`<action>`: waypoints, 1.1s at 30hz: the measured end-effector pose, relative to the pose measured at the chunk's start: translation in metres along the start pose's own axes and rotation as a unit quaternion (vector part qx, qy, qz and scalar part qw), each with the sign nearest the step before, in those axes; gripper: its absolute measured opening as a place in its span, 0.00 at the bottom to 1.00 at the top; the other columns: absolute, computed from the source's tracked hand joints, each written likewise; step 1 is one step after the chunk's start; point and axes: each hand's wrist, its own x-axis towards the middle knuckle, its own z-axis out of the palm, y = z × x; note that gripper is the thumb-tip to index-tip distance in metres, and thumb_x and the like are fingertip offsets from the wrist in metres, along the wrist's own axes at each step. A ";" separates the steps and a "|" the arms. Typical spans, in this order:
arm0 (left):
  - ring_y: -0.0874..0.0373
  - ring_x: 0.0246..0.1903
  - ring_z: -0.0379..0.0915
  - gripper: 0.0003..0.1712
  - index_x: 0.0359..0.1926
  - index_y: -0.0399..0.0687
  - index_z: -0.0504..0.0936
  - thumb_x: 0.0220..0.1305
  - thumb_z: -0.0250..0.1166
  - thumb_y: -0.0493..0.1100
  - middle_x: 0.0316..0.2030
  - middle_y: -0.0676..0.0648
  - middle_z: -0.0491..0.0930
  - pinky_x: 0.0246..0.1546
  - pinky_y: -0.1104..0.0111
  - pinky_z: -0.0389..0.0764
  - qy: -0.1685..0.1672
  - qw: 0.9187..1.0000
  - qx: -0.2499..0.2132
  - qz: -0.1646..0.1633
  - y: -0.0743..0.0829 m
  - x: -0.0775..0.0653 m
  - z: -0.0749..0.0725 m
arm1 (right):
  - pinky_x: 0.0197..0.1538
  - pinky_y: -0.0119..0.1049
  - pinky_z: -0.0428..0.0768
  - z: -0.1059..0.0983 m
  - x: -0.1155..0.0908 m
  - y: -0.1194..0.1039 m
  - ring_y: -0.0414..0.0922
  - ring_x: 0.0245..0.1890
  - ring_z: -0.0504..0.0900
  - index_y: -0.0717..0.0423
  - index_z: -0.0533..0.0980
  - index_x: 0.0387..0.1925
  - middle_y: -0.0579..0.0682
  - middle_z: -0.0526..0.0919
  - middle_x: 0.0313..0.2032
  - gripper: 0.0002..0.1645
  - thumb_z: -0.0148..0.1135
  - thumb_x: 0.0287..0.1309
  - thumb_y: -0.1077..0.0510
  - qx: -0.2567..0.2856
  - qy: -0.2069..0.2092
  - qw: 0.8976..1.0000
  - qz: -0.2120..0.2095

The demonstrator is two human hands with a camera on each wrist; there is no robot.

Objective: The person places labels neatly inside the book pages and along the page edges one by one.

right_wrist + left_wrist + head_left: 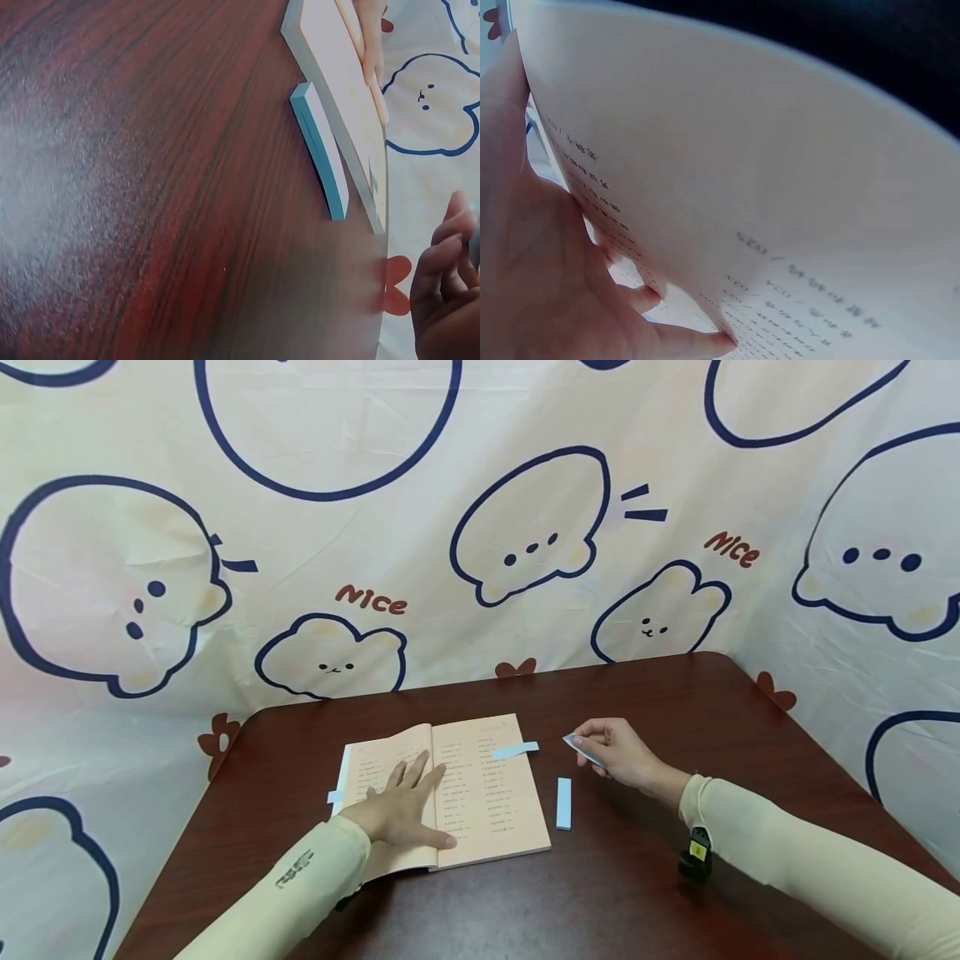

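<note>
An open book (491,810) with printed pages lies on the table. Across its fold my left hand (397,806) rests with fingers spread, pressing the pages; the left wrist view shows the fingertips on the curved page (705,135). A light blue sticky strip (516,750) sits on the right page and juts past its edge, and a blue tab (335,797) pokes out on the left side. Right of the book, raised over the table, my right hand (618,752) pinches a pale blue sticky note (581,748) between thumb and fingers. The right wrist view cuts off most of this note.
A narrow pad of blue sticky notes (564,804) lies just right of the book, its thickness visible in the right wrist view. The dark brown table (600,893) is backed by a cartoon-printed cloth (420,543) along its far edge and sides.
</note>
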 end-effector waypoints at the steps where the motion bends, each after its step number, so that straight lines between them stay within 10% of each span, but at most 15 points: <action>1: 0.31 0.79 0.32 0.71 0.82 0.58 0.43 0.47 0.70 0.78 0.82 0.43 0.29 0.61 0.19 0.46 0.000 1.000 0.000 -0.001 0.000 0.000 0.000 | 0.20 0.28 0.72 0.000 0.000 0.000 0.38 0.17 0.72 0.69 0.78 0.50 0.67 0.85 0.30 0.17 0.59 0.72 0.57 -0.007 0.000 1.000 0.000; 33: 0.31 0.80 0.30 0.71 0.82 0.59 0.44 0.46 0.70 0.79 0.82 0.44 0.30 0.61 0.19 0.47 0.003 1.000 -0.001 -0.002 0.000 0.001 0.001 | 0.27 0.31 0.67 0.006 0.021 -0.007 0.40 0.23 0.66 0.62 0.83 0.26 0.44 0.69 0.18 0.19 0.59 0.72 0.55 -0.174 -0.033 0.982 -0.067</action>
